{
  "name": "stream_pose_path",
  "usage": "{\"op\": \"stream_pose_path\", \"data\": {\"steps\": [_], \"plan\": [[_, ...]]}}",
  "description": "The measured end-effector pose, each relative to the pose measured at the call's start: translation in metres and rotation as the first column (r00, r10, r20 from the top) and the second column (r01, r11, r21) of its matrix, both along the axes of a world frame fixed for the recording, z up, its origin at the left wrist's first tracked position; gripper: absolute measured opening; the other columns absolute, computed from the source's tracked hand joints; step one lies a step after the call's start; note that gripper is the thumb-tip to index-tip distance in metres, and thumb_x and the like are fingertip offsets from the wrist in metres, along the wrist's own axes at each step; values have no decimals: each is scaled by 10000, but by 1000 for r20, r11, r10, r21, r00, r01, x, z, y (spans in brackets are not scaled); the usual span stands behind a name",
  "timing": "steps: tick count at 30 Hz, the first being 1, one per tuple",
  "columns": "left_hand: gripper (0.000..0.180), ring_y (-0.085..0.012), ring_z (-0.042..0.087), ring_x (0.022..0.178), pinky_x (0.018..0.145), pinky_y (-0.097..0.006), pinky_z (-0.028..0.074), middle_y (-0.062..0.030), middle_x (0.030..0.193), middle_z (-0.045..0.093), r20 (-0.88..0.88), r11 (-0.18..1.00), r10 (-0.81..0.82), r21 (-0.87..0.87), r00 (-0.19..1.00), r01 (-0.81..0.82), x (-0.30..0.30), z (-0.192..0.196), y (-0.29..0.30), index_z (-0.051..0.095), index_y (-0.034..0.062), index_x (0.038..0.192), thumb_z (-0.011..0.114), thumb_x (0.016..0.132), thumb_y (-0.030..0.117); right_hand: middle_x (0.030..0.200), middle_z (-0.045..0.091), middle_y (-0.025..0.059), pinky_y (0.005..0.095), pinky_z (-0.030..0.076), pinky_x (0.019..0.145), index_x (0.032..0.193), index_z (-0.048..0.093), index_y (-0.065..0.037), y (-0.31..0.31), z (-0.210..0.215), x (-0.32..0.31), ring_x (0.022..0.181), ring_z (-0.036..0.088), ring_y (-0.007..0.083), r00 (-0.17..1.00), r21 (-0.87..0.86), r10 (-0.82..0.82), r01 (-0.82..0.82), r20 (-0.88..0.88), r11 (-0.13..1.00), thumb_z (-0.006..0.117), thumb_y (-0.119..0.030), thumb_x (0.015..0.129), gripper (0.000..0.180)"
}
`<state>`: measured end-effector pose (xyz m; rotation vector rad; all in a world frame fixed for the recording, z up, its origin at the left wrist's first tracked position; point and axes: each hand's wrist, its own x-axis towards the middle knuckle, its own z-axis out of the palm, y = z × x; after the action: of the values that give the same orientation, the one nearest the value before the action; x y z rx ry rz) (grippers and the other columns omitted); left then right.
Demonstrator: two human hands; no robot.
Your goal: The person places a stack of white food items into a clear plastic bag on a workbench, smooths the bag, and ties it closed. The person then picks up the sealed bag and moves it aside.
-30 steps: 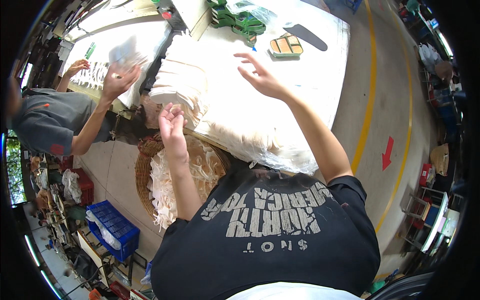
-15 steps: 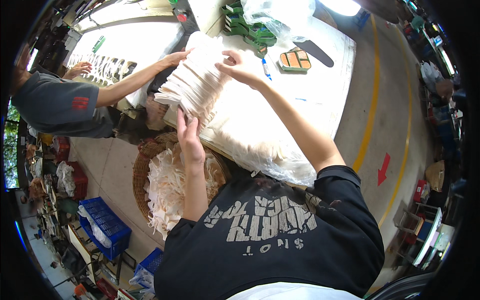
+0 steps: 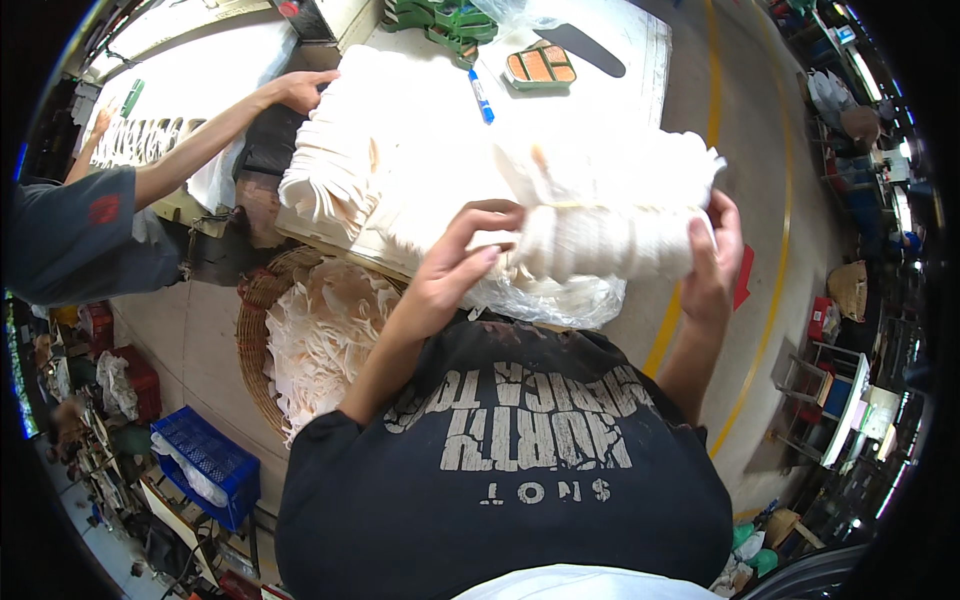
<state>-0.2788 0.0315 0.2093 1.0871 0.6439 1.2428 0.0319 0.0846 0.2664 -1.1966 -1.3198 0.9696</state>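
Note:
Both my hands hold a bundle of thin, soft white cut pieces (image 3: 600,240) over the table's near right edge. A narrow pale band seems to run across its middle. My left hand (image 3: 450,268) has curled fingers at the bundle's left end. My right hand (image 3: 712,262) grips the right end, thumb in front. To the left on the white table stands another stack of white pieces (image 3: 335,165), its layers fanned at the front. A co-worker's hand (image 3: 305,90) touches that stack's far end. Clear plastic wrap (image 3: 545,305) lies beneath the bundle at the edge.
A wicker basket (image 3: 257,350) full of white scraps stands on the floor at left. On the table are a blue marker (image 3: 481,97), a green-framed orange block (image 3: 541,67), a dark flat blade-shaped piece (image 3: 585,48) and green pieces (image 3: 440,25). A blue crate (image 3: 215,465) stands lower left.
My hands have left the stack by the co-worker and moved right; they now hold a white bundle close to me. That stack stays on the table, and the whole view has shifted somewhat.

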Motion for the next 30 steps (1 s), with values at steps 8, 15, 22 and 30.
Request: {"op": "stream_pose_path", "data": {"steps": [8, 15, 22, 30], "plan": [[198, -166, 612, 980, 878, -326, 525, -56, 1000, 625, -205, 961, -258, 46, 944, 272, 69, -12, 4, 634, 19, 1101, 509, 974, -68, 1351, 527, 228, 407, 457, 1114, 1459, 323, 65, -75, -72, 72, 1282, 557, 298, 949, -222, -80, 11, -306, 975, 694, -389, 875, 828], [305, -254, 622, 994, 856, -383, 530, -116, 1049, 605, -272, 831, -97, 507, 957, 229, 80, 47, 5, 674, 43, 1041, 564, 811, -124, 1358, 555, 263, 437, 514, 1063, 1464, 388, 79, -106, -133, 35, 1258, 597, 327, 734, -456, -250, -90, -631, 886, 674, -463, 871, 852], [191, -290, 664, 923, 791, -404, 543, -139, 1027, 677, -909, 928, 235, 314, 343, 198, 60, -51, 35, 646, 64, 1088, 599, 903, 77, 1365, 555, 267, 430, 514, 1059, 1480, 395, 77, -90, -139, 28, 1254, 594, 329, 740, -476, -189, -197, -645, 857, 664, -472, 868, 865], [697, -352, 539, 1225, 1013, -505, 418, -183, 1257, 639, -927, 968, 247, 225, -283, 109, 34, -65, 29, 425, 263, 1593, 635, 936, 167, 1341, 580, 269, 413, 520, 1035, 1474, 434, 62, -81, -136, 13, 1210, 613, 334, 702, -457, 8, -472, -712, 754, 617, -451, 876, 809]]}}
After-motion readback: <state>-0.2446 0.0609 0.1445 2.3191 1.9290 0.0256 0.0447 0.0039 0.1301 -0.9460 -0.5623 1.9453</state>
